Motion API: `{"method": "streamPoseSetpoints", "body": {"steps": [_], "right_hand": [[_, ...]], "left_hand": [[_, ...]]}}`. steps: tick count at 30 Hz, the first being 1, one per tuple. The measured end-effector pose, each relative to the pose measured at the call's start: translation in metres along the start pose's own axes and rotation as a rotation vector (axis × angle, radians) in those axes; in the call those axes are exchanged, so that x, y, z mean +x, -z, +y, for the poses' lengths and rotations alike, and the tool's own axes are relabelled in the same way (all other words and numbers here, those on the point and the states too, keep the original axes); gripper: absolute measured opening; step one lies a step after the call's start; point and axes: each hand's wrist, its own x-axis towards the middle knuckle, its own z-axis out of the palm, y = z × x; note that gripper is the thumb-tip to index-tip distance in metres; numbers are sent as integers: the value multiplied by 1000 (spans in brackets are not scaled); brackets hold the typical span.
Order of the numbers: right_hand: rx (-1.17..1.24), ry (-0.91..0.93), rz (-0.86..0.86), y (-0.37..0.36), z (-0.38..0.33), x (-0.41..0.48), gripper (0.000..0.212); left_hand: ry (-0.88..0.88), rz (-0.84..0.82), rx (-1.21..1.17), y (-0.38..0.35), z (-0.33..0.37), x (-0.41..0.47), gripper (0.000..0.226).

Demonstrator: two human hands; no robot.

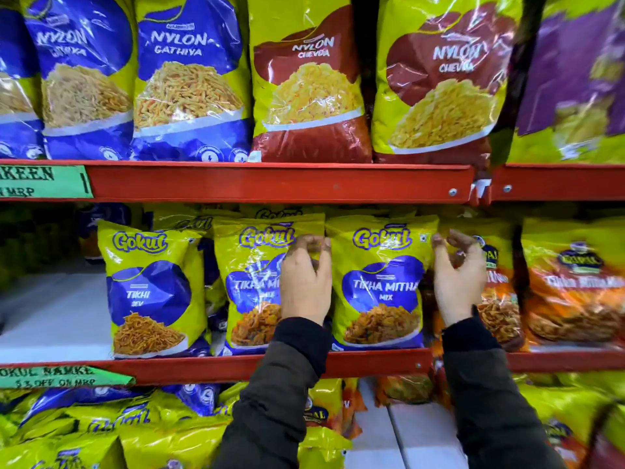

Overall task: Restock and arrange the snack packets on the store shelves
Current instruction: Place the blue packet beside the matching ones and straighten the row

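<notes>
On the middle shelf (pixel 216 367) a yellow and blue Gokul Tikha Mitha Mix packet (pixel 380 286) stands upright between my two hands. My left hand (pixel 306 279) has its fingers curled against the packet's left edge, in front of a second Tikha Mitha Mix packet (pixel 252 282). My right hand (pixel 456 275) is curled at the packet's right edge, next to an orange packet (pixel 500 299). Whether either hand grips the packet or only touches it is unclear. A Tikhi Sev packet (pixel 152 289) stands further left.
The top shelf (pixel 270 181) carries large Nylon Gathiya (pixel 189 79) and Nylon Chevda (pixel 311 82) bags. White bare shelf floor (pixel 50 316) shows at the middle shelf's left. Below lie heaped yellow packets (pixel 101 428). Green price labels (pixel 44 182) hang on the shelf edges.
</notes>
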Motion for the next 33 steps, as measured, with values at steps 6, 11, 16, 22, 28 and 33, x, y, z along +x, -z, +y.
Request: {"method": "streamPoseSetpoints", "body": {"steps": [6,11,16,22,28,33], "right_hand": [[315,-283,-266,6,15,15,17],[407,-321,-337,8,22,24,7],[488,-333,-329,7,29,28,19],[435,-292,-408,8,18,41,13],[368,-361,-439,-1,26,51,18],[355,-332,-401,3,25,45,14]], "left_hand": [[168,-93,377,-21,15,0,55],[322,-41,-73,-40,14,-1,34],[410,126,-344,-45,7,0,27],[396,160,-309,-32,2,13,8],[358,148,-171,-38,8,21,10],[307,195,68,-38,12,12,20]]}}
